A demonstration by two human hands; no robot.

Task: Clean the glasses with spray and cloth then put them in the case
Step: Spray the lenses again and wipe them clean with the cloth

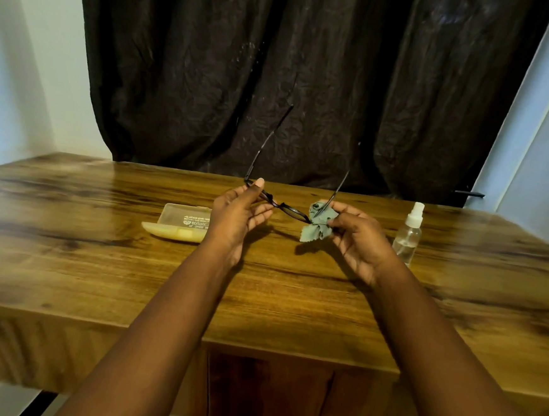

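1. The glasses (pixel 286 208) have a thin dark frame and they are held in the air above the table, between the two hands. Both temples are unfolded and point up and away from the person, towards the curtain.
2. The left hand (pixel 237 219) grips the left end of the frame near the hinge. The thumb lies on top and the other fingers are curled below it.
3. The cloth (pixel 319 223) is small and grey-green. It is wrapped around the right lens, so this lens is mostly hidden, and a loose corner hangs down.
4. The right hand (pixel 359 237) is closed on the cloth and pinches it against the right side of the glasses, with thumb and fingertips on the fabric.
5. The case (pixel 180 223) lies on the table to the left of the left hand, partly behind it. It is pale yellow and open, and some printed text shows inside the lid.
6. The spray bottle (pixel 408 233) stands upright on the table just to the right of the right hand, not touching it. It is clear with a white nozzle.
7. The table (pixel 65 257) is wooden with a dark grain.
8. A dark curtain (pixel 309 79) hangs behind the table, between pale walls.
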